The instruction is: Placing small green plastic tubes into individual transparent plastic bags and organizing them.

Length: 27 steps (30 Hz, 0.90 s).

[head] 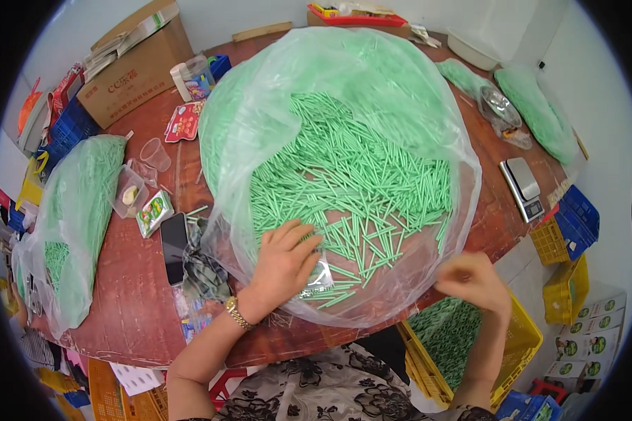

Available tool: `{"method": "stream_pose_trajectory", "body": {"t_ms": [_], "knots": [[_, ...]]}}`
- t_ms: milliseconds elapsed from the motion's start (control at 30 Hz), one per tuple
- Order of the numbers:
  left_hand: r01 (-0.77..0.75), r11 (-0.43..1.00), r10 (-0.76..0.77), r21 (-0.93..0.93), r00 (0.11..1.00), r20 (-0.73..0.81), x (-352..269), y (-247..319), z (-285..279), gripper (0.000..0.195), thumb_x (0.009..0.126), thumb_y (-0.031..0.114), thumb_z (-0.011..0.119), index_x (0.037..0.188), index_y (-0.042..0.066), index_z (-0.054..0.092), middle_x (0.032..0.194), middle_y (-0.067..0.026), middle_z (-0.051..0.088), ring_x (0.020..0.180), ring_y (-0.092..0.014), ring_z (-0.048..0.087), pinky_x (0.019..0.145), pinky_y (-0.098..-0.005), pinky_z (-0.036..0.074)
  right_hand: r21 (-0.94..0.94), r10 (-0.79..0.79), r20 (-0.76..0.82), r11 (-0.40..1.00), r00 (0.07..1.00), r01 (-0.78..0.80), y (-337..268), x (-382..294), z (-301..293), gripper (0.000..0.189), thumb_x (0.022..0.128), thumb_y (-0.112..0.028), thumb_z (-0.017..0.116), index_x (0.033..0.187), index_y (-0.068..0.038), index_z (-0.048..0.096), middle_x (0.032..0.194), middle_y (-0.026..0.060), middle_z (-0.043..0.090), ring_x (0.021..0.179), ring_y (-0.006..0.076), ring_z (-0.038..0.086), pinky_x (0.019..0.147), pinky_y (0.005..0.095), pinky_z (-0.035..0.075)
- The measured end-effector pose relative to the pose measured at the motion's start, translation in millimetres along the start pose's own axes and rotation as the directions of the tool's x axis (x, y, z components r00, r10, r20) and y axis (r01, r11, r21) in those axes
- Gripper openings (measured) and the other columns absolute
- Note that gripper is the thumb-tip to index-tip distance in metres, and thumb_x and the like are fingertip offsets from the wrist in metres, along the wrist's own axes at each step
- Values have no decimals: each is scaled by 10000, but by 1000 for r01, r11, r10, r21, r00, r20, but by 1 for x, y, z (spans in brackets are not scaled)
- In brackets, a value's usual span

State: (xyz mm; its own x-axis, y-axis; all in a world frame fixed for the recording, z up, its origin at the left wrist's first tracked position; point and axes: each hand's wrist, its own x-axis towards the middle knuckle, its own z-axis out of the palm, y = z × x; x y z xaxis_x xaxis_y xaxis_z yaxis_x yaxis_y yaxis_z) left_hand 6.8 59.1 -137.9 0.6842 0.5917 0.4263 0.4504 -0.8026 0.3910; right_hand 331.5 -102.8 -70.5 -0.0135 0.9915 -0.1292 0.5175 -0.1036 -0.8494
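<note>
In front of me a large clear plastic bag (466, 210) lies open on the table, full of short green sticks (358, 152) that look like thin straws or tubes. My left hand (287, 260), with a gold watch on its wrist, is at the bag's near left, fingers bent over a small clear plastic packet (320, 279). Part of the packet is hidden under the fingers. Loose sticks lie beside it. My right hand (471, 281) hovers by the bag's near right rim, blurred, its fingers curled; whether anything is between them is unclear.
Under the table's right edge stands a yellow crate (521, 337) of green packets. A digital scale (524, 189) sits at right. At left are a phone (174, 247), a cloth (205, 268), a plastic cup (155, 154) and another bag of sticks (79, 226). A cardboard box (137, 68) stands behind.
</note>
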Motion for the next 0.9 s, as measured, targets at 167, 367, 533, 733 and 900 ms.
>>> {"method": "stream_pose_trajectory", "body": {"t_ms": [167, 367, 533, 733, 900], "knots": [[-41, 999, 42, 22, 997, -59, 6, -13, -4, 338, 837, 179, 728, 1148, 63, 663, 1214, -126, 611, 1210, -337, 540, 975, -448, 396, -614, -459, -170, 741, 872, 270, -32, 144, 49, 315, 816, -295, 739, 889, 4, 674, 896, 135, 546, 898, 326, 598, 715, 465, 502], [-53, 998, 51, -33, 997, -59, 9, -17, -8, 294, 845, 189, 730, 1107, 66, 679, 1182, -117, 622, 1191, -330, 551, 970, -438, 402, -822, -27, -129, 562, 991, -91, -43, 243, 64, 547, 695, -522, 774, 916, -23, 736, 1003, 201, 654, 972, 330, 641, 784, 449, 525], [-48, 994, 40, -93, 996, -82, 9, -24, -12, 257, 839, 182, 731, 1070, 73, 696, 1150, -99, 640, 1172, -314, 563, 959, -433, 406, -877, -228, -295, 450, 928, -168, -24, 251, 80, 568, 711, -536, 756, 875, 7, 730, 967, 202, 656, 913, 367, 653, 781, 490, 510], [-46, 986, 27, -162, 993, -117, 9, -28, -10, 226, 826, 154, 733, 1033, 67, 707, 1091, -90, 664, 1109, -295, 597, 915, -418, 437, -821, -114, -148, 568, 982, -57, -31, 254, 100, 442, 731, -410, 721, 864, 11, 710, 949, 216, 655, 907, 359, 653, 765, 477, 518], [-20, 954, -47, -298, 976, -214, 41, -24, -3, 242, 822, 126, 735, 1046, 44, 698, 1088, -118, 666, 1046, -314, 611, 902, -420, 475, -829, -376, -246, 559, 894, 7, 0, 254, 116, 276, 728, -256, 672, 821, 4, 690, 884, 194, 655, 836, 360, 640, 772, 467, 480]]}}
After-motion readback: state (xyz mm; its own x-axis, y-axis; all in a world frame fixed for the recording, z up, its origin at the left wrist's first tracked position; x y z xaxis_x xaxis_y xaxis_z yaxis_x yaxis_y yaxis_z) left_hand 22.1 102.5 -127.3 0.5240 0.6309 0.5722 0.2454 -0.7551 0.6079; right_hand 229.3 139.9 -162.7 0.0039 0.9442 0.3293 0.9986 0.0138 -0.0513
